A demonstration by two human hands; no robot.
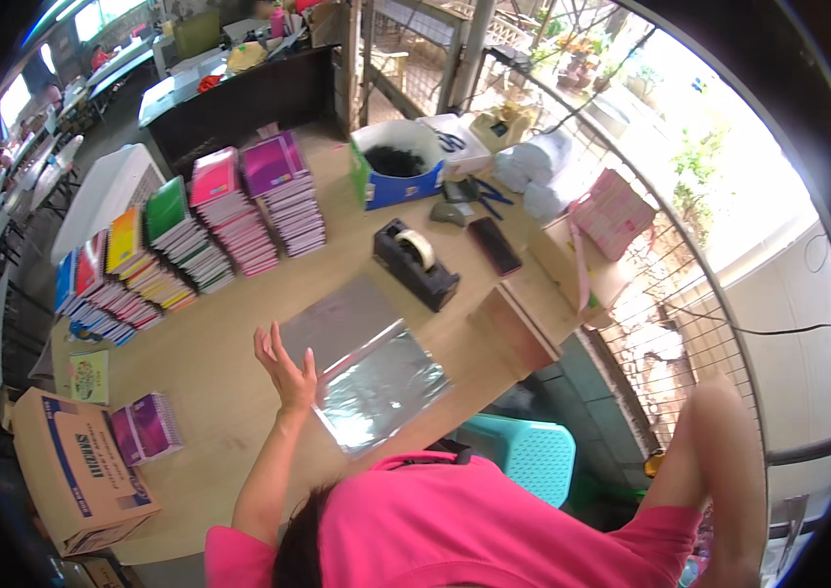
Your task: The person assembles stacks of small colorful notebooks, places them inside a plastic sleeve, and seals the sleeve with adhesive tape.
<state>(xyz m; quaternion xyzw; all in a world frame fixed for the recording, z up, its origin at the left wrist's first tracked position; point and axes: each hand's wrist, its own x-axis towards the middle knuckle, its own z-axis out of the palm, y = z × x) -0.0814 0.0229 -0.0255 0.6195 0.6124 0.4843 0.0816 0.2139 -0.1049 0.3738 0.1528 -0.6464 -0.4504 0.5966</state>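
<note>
My left hand (288, 370) is raised over the table beside a stack of clear plastic bags (383, 384), its fingers apart and nothing in them. The bags lie flat and shiny, with a greyish clear sheet (337, 318) just beyond them. My right arm (714, 441) is bent at the far right, elbow up; its hand is out of view. Beyond the sheet stands a black tape dispenser (415, 265) with a roll of tape. A purple spiral notebook (148, 428) lies to the left, against a cardboard box (82, 465).
Stacked spiral notebooks (234, 211) in several colours line the far left of the table. A blue-green box (398, 167) with black contents, a dark phone (495, 246), blue-handled pliers (494, 199) and a pink bag (614, 214) sit at the far right. A turquoise stool (530, 456) stands by the near edge.
</note>
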